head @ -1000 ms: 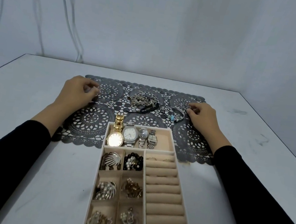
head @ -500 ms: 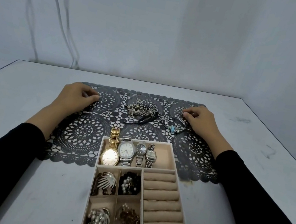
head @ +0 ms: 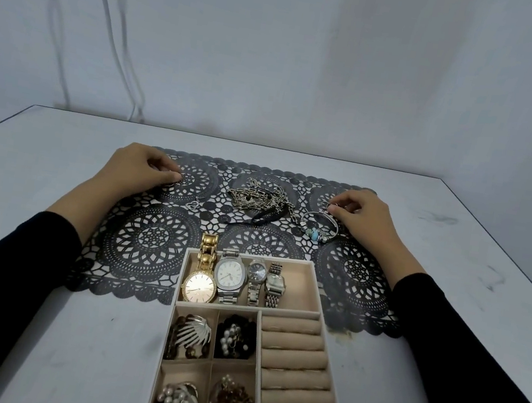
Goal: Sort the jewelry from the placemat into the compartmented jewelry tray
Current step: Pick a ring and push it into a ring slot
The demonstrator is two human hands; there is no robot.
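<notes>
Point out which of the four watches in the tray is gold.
The leftmost watch in the far compartment of the jewelry tray: gold case and band, round dial. The other three watches are silver.

The jewelry tray [head: 300, 261] is cut off at its near end by the bottom edge; curled fingers of the left hand [head: 138, 168] and right hand [head: 364, 212] hide whatever they touch

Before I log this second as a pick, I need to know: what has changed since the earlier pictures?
Only the view tipped up, so the jewelry tray sits lower in frame. The left hand and right hand stay curled at the placemat's far corners, fingertips by small rings; no grip is clear. Chains, bangle and watches unmoved.
</notes>
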